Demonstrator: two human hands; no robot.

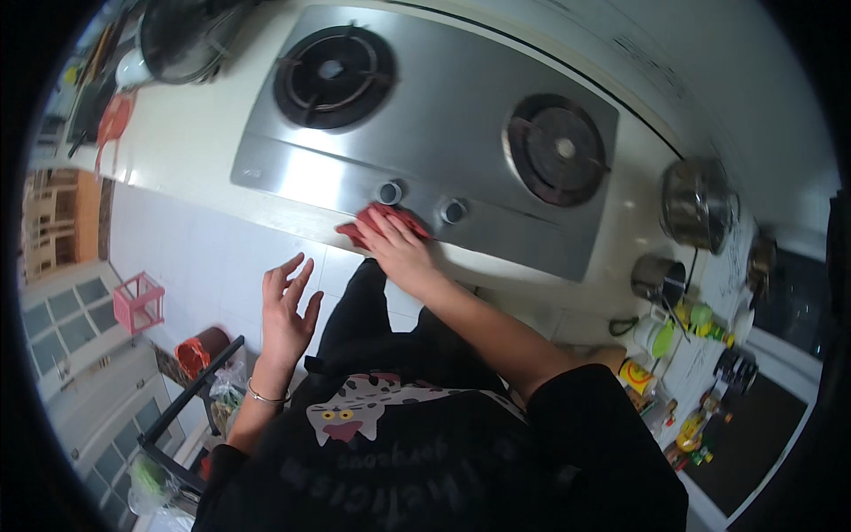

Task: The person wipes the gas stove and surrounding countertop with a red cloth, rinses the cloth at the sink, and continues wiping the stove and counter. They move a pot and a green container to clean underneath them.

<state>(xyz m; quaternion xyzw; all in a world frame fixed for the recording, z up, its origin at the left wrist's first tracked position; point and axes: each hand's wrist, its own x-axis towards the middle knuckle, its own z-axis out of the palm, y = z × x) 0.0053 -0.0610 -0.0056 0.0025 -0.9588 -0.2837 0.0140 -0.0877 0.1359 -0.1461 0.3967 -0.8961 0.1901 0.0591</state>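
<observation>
Under the fingers of my right hand (399, 253) lies a red cloth (382, 219), pressed against the front edge of a stainless steel gas hob (439, 126). The cloth sits just below the left control knob (389, 193); the right control knob (453, 211) is beside it. My left hand (289, 306) hangs in the air in front of the counter, fingers spread, holding nothing. The hob has a left burner (332, 70) and a right burner (558, 149), both without a pot on them.
A steel pot (695, 203) and a smaller saucepan (658, 279) stand right of the hob, with bottles beyond. At the far left are a large wok (186, 40) and a red strainer-like utensil (116, 120). A black-framed rack (189, 399) stands at lower left.
</observation>
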